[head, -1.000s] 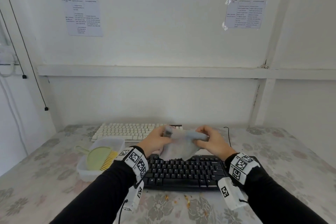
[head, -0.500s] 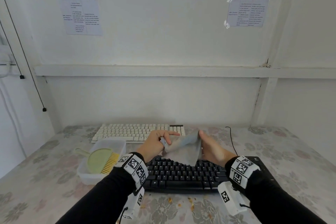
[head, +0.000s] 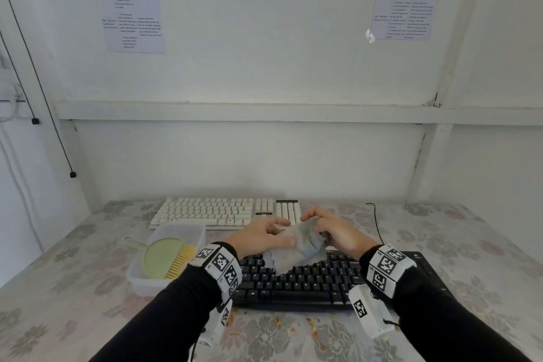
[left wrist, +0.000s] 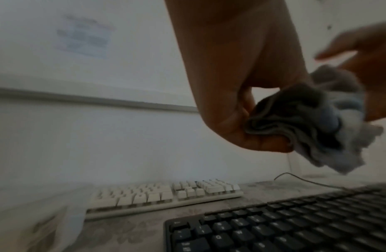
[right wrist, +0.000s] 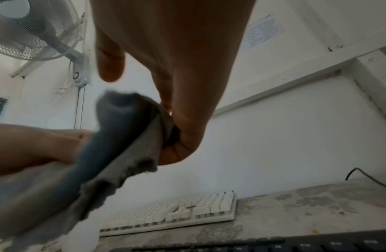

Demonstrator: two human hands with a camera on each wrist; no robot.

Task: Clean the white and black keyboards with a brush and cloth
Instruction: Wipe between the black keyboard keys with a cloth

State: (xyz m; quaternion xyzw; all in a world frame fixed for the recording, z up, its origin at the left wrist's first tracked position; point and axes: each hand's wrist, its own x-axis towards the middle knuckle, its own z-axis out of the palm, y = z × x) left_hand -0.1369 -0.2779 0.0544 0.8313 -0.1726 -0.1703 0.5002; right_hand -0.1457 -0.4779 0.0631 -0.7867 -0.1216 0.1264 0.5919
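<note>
1. Since a second ago, both hands have drawn closer together and the cloth (head: 296,250), then stretched flat between them, is now gathered into a crumpled bunch.
2. Left hand (head: 261,236) pinches one side of the bunch between thumb and fingers; right hand (head: 335,233) pinches the other side, so the two hands nearly meet around it.
3. Cloth hangs in the air above the far edge of the black keyboard (head: 311,282), not touching the keys. White keyboard (head: 217,211) lies behind it, nearer the wall.
4. Brush (head: 170,258) lies in a clear tub (head: 176,229) to the left, apart from both hands.
5. Judging by its folds, the cloth is light, soft and limp, with a frayed edge; it should wipe best held as a wad in the fingers rather than by one corner.
6. Crumbs (head: 311,322) lie on the table (head: 470,244) just in front of the black keyboard.
7. Hard to make out: whether dirt remains between the keys, and the right end of the black keyboard, which the right sleeve covers. Both wrist views are dim and blurred.
</note>
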